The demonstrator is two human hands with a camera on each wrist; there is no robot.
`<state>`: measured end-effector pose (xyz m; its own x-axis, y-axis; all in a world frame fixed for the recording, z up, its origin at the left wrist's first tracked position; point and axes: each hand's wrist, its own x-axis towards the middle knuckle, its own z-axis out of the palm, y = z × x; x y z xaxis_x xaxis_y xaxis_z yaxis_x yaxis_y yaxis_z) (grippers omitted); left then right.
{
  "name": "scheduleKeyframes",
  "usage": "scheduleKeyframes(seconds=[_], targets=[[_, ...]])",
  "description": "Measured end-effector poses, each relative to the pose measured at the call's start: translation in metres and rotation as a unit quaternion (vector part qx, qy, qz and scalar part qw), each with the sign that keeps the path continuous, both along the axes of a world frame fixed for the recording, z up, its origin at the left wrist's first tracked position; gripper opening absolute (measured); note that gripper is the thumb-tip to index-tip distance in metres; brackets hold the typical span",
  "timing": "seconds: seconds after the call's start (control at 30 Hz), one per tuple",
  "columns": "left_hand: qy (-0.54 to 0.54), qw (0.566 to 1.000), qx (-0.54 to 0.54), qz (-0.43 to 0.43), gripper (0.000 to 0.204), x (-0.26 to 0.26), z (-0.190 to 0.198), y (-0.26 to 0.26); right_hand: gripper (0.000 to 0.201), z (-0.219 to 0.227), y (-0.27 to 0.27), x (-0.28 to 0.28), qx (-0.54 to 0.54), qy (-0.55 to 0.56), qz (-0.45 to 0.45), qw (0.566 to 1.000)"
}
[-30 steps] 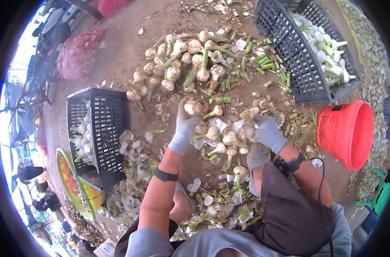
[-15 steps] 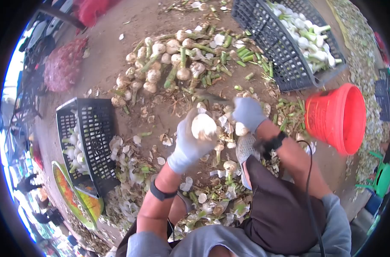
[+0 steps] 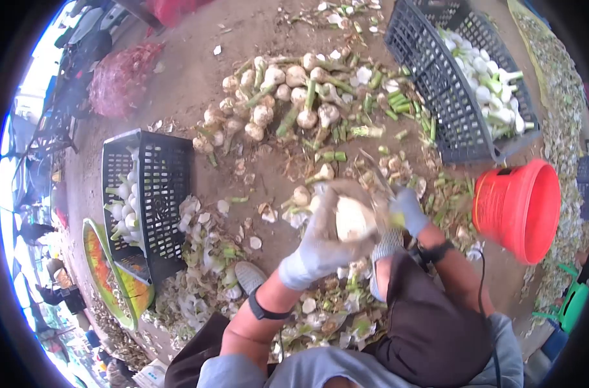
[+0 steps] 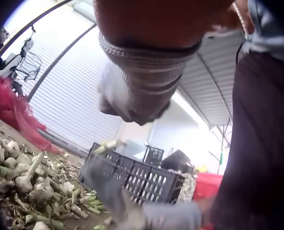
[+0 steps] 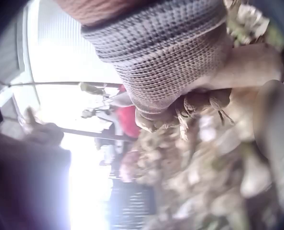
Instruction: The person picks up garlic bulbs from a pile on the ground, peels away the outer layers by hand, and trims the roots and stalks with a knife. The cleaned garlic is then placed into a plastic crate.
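In the head view the gloved left hand (image 3: 320, 249) holds a large pale garlic bulb (image 3: 354, 220), fingers curled round it. Close on its right is the gloved right hand (image 3: 409, 210), gripping a tool. In the right wrist view that hand (image 5: 166, 72) is closed round a wooden handle (image 5: 254, 64), with a blurred metal blade (image 5: 276, 117) beyond. The left wrist view shows the left hand (image 4: 132, 91) from behind, its bulb hidden. A pale green stem piece (image 3: 367, 131) shows above the hands; the left wrist view has a similar piece (image 4: 111, 145) before the crate.
Untrimmed garlic (image 3: 262, 115) is heaped beyond the hands. Black crates with whiter bulbs stand at the left (image 3: 168, 200) and upper right (image 3: 430, 97). A red bucket (image 3: 501, 207) lies tilted at right; a green-yellow basket (image 3: 136, 294) is at left. Peelings cover the ground near the feet.
The left hand has moved right with a bulb, close to the right hand. The right hand has come lower, towards the body. A stem piece now shows above them. The head view has shifted.
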<state>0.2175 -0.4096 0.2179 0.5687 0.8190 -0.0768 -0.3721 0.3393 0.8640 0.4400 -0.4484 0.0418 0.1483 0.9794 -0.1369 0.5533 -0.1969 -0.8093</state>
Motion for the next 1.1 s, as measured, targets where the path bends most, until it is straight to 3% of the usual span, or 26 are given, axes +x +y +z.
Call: scheduleKeyframes(seconds=[0.03, 0.07, 0.1, 0.13, 0.17, 0.2, 0.23, 0.27, 0.3, 0.37, 0.4, 0.43, 0.47, 0.53, 0.6, 0.63, 0.67, 0.73, 0.77, 0.8, 0.87, 0.9, 0.97, 1.07, 1.1], targets=[[0.016, 0.988, 0.1, -0.117, 0.056, -0.01, 0.0, 0.019, 0.023, -0.003, 0.003, 0.014, 0.008, -0.002, 0.009, 1.0], [0.091, 0.953, 0.252, -0.141, 0.053, -0.011, -0.014, 0.037, 0.025, -0.006, -0.005, 0.021, -0.052, 0.099, -0.048, 0.993], [0.17, 0.972, 0.142, -0.072, 0.052, -0.022, -0.059, 0.05, 0.028, -0.007, -0.017, 0.02, -0.118, 0.201, -0.113, 0.966], [0.245, 0.969, 0.035, -0.002, 0.054, -0.031, -0.096, 0.068, 0.028, 0.007, -0.015, 0.013, -0.122, 0.206, -0.118, 0.964], [0.33, 0.917, -0.194, 0.115, 0.057, -0.028, -0.085, 0.102, 0.03, 0.03, -0.004, 0.006, -0.154, 0.247, -0.129, 0.948], [0.32, 0.896, -0.196, 0.237, 0.051, -0.037, -0.123, 0.12, 0.032, 0.043, 0.006, 0.002, -0.185, 0.286, -0.139, 0.93], [0.366, 0.875, -0.175, 0.266, 0.048, -0.035, -0.147, 0.141, 0.031, 0.041, 0.011, 0.002, -0.125, 0.186, -0.097, 0.97], [0.409, 0.851, -0.152, 0.293, 0.046, -0.029, -0.153, 0.158, 0.031, 0.037, 0.014, 0.005, -0.122, 0.182, -0.1, 0.971], [0.406, 0.854, -0.151, 0.29, 0.046, -0.027, -0.16, 0.164, 0.029, 0.03, 0.015, 0.006, -0.112, 0.157, -0.083, 0.978], [0.531, 0.809, 0.02, 0.252, 0.05, -0.027, -0.171, 0.169, 0.028, 0.019, 0.013, 0.009, -0.108, 0.132, -0.068, 0.983], [0.531, 0.809, 0.019, 0.25, 0.05, -0.029, -0.176, 0.165, 0.028, 0.015, 0.013, 0.01, -0.102, 0.138, -0.07, 0.983], [0.377, 0.883, -0.071, 0.269, 0.052, -0.032, -0.18, 0.157, 0.028, 0.011, 0.012, 0.011, -0.095, 0.144, -0.072, 0.982], [0.21, 0.924, -0.158, 0.279, 0.055, -0.035, -0.182, 0.146, 0.029, 0.008, 0.012, 0.011, -0.087, 0.151, -0.074, 0.982], [0.174, 0.934, -0.191, 0.248, 0.055, -0.041, -0.166, 0.117, 0.028, 0.015, 0.014, 0.009, -0.074, 0.12, -0.049, 0.989], [0.118, 0.964, -0.154, 0.182, 0.056, -0.044, -0.155, 0.1, 0.027, 0.027, 0.017, 0.003, -0.059, 0.084, -0.018, 0.995], [0.199, 0.964, -0.091, 0.151, 0.05, -0.039, -0.146, 0.092, 0.027, 0.035, 0.02, -0.002, -0.06, 0.037, 0.025, 0.997], [0.196, 0.965, -0.089, 0.151, 0.05, -0.03, -0.134, 0.085, 0.028, 0.046, 0.025, -0.008, -0.06, -0.01, 0.068, 0.996], [0.369, 0.91, 0.154, 0.107, 0.041, -0.015, -0.111, 0.071, 0.025, 0.084, 0.038, -0.03, -0.061, -0.064, 0.094, 0.992], [0.316, 0.944, 0.071, 0.058, 0.042, -0.014, -0.099, 0.066, 0.027, 0.09, 0.04, -0.036, 0.041, -0.124, 0.128, 0.983], [0.414, 0.871, 0.252, 0.081, 0.046, -0.008, -0.099, 0.064, 0.029, 0.095, 0.04, -0.043, 0.142, -0.183, 0.161, 0.959], [0.356, 0.866, 0.348, 0.054, 0.041, -0.009, -0.094, 0.062, 0.028, 0.104, 0.039, -0.054, 0.196, -0.203, 0.165, 0.945], [0.356, 0.865, 0.35, 0.053, 0.041, -0.006, -0.091, 0.06, 0.026, 0.107, 0.039, -0.057, 0.21, -0.218, 0.149, 0.941], [0.27, 0.956, 0.094, 0.07, 0.034, 0.0, -0.082, 0.054, 0.025, 0.105, 0.04, -0.056, 0.225, -0.235, 0.132, 0.936], [0.302, 0.951, 0.06, -0.004, 0.031, 0.006, -0.05, 0.045, 0.019, 0.07, 0.048, -0.036, 0.175, -0.223, 0.083, 0.955], [0.315, 0.917, 0.246, -0.011, 0.034, 0.006, -0.045, 0.038, 0.016, 0.053, 0.056, -0.01, 0.024, -0.221, 0.06, 0.973]])
